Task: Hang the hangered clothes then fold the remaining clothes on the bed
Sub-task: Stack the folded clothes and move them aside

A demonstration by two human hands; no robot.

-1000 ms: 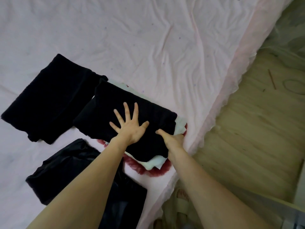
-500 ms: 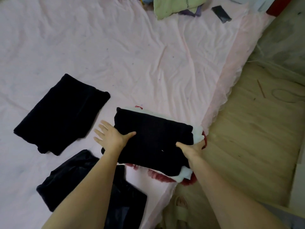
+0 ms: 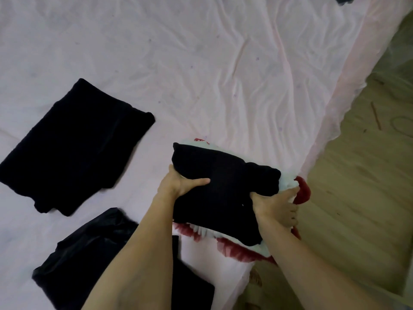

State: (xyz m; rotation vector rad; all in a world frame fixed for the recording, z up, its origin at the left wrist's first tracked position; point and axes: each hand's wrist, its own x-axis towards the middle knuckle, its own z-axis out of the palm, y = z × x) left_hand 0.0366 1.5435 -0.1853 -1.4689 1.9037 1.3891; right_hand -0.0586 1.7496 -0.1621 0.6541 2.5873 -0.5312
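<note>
- Stack of folded clothes [image 3: 223,198] sits at the near corner of the bed [image 3: 201,63], black garment on top, a pale layer and a red frilled piece [image 3: 302,193] showing beneath it, the red edge hanging out over the mattress side.
- Left hand [image 3: 178,185] grips the stack's left end: thumb lies across the black top, the other fingers are tucked under and out of sight.
- Right hand [image 3: 276,204] grips the right end, thumb pressed on the pale layer, fingers curled round the underside next to the red frill.
- Step in hand looks like carrying or shifting the whole stack as one bundle.
- To do it well, both grips should squeeze the layers together and keep the stack level, since the lower pieces stick out past the black one and could slide or unfold.
- Supporting from below with the hidden fingers, not only pinching the edges, would keep the middle from sagging.
- Left of the left grip, well apart, lies another folded black garment [image 3: 76,144] flat on the sheet.
- Below the left forearm lies a shinier dark folded piece [image 3: 89,253].
- Right of the right grip is wooden floor [image 3: 357,186].
</note>
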